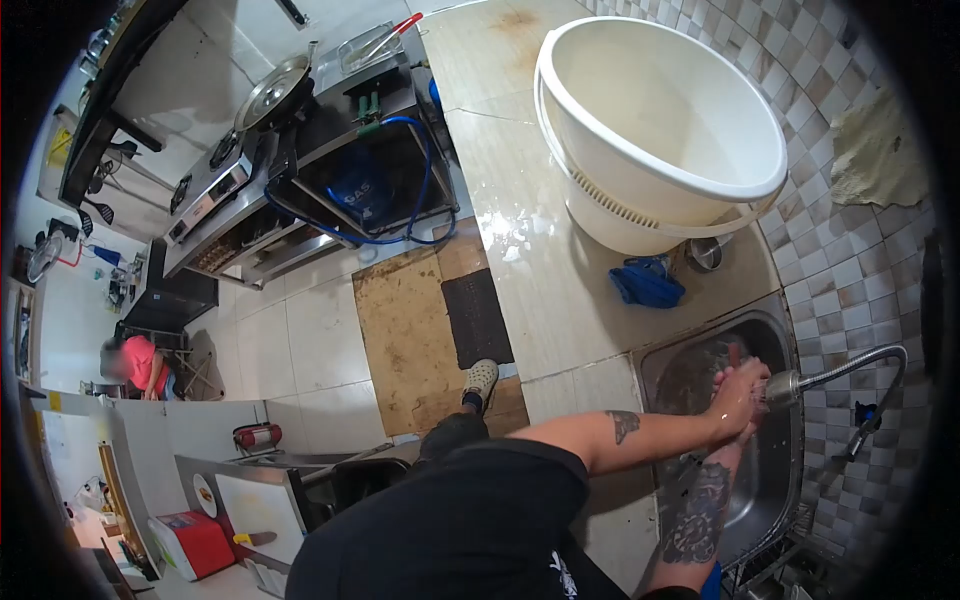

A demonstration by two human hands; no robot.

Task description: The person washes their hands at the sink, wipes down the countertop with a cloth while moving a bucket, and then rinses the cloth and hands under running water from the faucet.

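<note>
My left hand [738, 398] is closed against my right hand [748, 428] under the faucet head [780, 388]. Both are wet and overlap above the metal sink [752, 508]. The right hand's fingers are mostly hidden by the left. A small reddish shape beside the fingers is too unclear to name. On the counter [530, 330] near the sink lie a crumpled blue cloth [647, 282] and a small metal bowl [704, 254].
A large white bucket [640, 210] stands beyond the cloth. Behind me are a stove [207, 200], a pan [275, 92], a blue gas cylinder [360, 190] and cardboard [400, 320] on the floor. A person [143, 362] sits far off. A red cooler [195, 545] is at lower left.
</note>
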